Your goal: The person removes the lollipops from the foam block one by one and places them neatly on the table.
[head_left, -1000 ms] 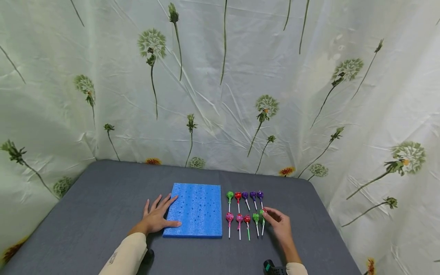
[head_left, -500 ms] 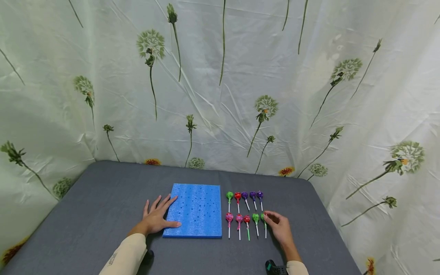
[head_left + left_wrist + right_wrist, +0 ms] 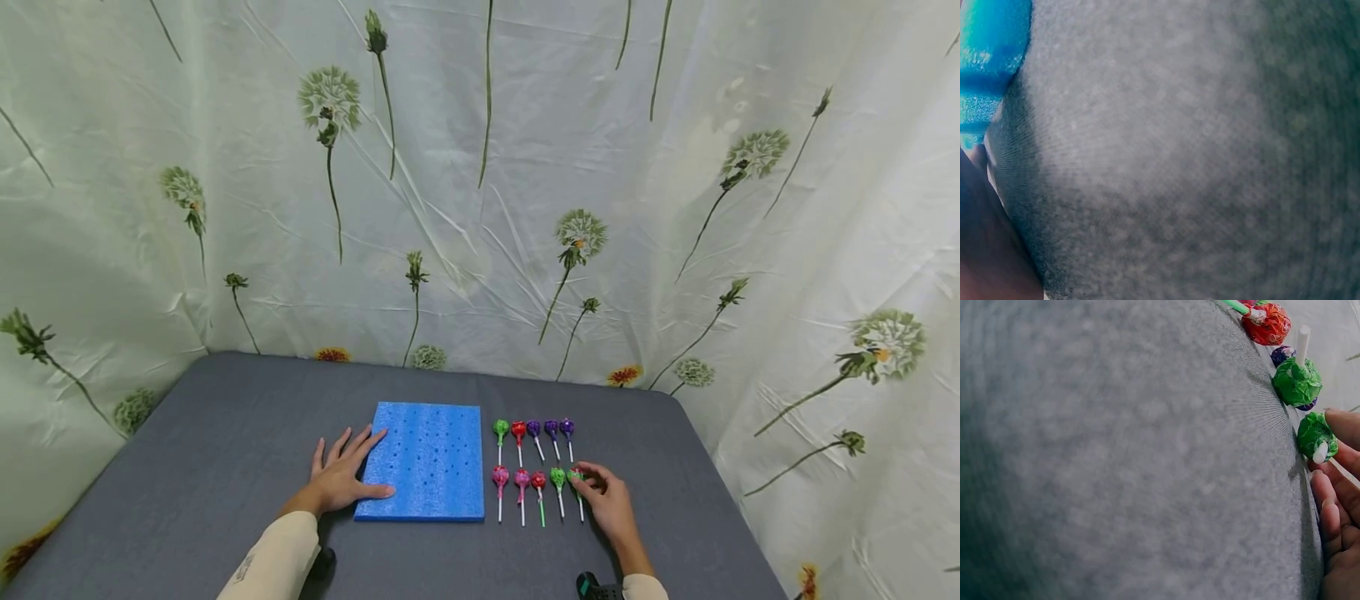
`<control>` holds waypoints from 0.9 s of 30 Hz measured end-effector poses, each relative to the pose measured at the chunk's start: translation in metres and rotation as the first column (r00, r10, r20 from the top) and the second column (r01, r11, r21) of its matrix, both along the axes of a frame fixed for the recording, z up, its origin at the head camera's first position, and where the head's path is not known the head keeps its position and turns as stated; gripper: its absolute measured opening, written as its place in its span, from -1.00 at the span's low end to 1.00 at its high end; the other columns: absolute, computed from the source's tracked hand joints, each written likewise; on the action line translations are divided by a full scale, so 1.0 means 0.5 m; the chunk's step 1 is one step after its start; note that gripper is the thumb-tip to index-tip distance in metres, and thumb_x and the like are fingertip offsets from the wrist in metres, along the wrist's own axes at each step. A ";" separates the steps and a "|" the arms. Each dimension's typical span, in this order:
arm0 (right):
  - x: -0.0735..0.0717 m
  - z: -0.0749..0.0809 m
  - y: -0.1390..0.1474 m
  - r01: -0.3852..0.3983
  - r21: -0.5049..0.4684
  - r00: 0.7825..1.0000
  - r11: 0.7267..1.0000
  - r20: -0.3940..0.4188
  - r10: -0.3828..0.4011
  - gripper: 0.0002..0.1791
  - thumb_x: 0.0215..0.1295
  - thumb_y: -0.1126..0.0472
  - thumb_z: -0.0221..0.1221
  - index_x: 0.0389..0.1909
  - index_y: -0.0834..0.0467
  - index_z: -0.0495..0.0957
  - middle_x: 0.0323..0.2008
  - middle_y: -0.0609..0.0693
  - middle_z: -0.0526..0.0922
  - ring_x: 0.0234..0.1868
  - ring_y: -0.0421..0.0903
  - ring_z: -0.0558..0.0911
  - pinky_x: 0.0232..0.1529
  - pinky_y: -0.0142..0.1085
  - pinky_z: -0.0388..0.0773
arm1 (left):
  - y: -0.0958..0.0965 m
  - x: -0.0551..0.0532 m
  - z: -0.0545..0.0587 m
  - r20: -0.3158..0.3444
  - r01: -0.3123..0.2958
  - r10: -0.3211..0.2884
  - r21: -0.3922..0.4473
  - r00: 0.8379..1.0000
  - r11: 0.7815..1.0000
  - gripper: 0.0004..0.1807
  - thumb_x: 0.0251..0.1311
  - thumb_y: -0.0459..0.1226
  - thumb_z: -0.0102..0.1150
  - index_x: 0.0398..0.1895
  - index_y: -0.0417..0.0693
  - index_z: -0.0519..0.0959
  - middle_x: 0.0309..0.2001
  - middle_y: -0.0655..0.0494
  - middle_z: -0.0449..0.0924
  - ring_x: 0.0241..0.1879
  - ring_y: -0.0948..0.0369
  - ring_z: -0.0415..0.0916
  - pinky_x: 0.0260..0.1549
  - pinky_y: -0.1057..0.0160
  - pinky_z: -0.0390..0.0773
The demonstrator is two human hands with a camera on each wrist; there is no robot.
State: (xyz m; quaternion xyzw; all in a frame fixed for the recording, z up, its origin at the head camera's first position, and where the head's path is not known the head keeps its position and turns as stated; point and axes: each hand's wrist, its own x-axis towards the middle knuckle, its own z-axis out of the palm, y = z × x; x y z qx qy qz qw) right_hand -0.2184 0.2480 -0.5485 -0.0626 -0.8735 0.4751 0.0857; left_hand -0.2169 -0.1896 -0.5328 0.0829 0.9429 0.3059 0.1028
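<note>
My left hand [image 3: 337, 482] lies with fingers spread over the left edge of a blue foam board [image 3: 442, 450] dotted with small holes. Thumb and index fingertip rest on its top face. At the right end of the near row of lollipops, my right hand [image 3: 611, 502] pinches a green-wrapped lollipop [image 3: 1315, 434] by its head, between thumb and fingers. Its white stick points toward me. Just left of it lies another green lollipop [image 3: 558, 477], then a red one [image 3: 538, 480] with a green stick and two pink ones, the nearer being this pink lollipop [image 3: 522, 477].
Behind is a far row with a green lollipop [image 3: 501, 428], a red lollipop [image 3: 518, 429] and several purple ones, among them this purple lollipop [image 3: 551, 427]. Everything lies on a grey cloth-covered table [image 3: 247, 433]. A flower-printed curtain [image 3: 480, 217] hangs around its back and sides.
My right hand has shifted the green lollipop slightly to the right and toward me, widening the gap to its neighbour; its stick now slants a little. My left hand has stayed on the board.
</note>
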 end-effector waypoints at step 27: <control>0.007 0.019 0.024 -0.054 -0.107 0.996 0.993 -0.081 0.045 -0.54 0.29 0.31 0.22 0.14 0.43 0.38 -0.06 0.34 0.59 -0.26 -0.24 0.56 -0.23 -0.45 0.46 | -0.005 -0.005 -0.020 -0.009 -0.029 0.030 0.121 1.000 0.992 0.15 -0.07 0.27 0.31 0.52 0.01 0.01 0.49 -0.26 -0.08 0.45 -0.29 -0.33 0.25 -0.31 -0.62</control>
